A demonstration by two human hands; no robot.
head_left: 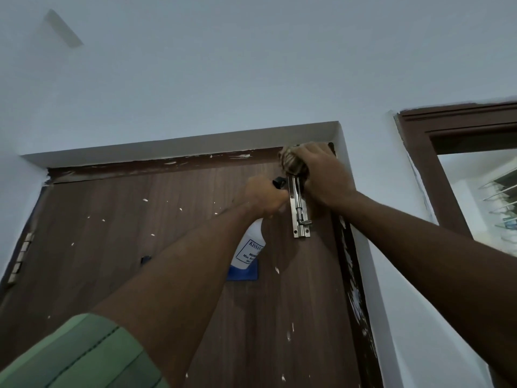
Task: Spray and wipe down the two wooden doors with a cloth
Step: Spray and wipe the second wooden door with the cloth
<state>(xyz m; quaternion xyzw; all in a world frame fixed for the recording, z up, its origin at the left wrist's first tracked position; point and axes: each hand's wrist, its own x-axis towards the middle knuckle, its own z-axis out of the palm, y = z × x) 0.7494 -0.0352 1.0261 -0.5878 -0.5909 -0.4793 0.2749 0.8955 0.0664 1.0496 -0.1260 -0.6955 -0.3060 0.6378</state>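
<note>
We take this as a home interior: white plastered walls (251, 79), brown wooden door (140, 233) with a metal bolt (300, 211), second door frame (447, 130), barred window (500, 203) beyond.

Hands: two, left hand (264, 196) and right hand (321, 175), both raised to the top of the door
Wooden doors: one brown door (140, 247) in full view
Door frames: two, one frame (162, 165) round the door and a second frame (447, 130) at the right edge
Spray bottles: one white spray bottle (249, 250), blue printing on it
Cloths: one bunched cloth (292, 162)
Latches: one metal bolt latch (299, 208)
Hinges: one hinge (21, 254) (at the door's left edge)
Sleeves: one green sleeve (84, 357)
Blue plates: one blue plate (243, 273) on the door
</note>
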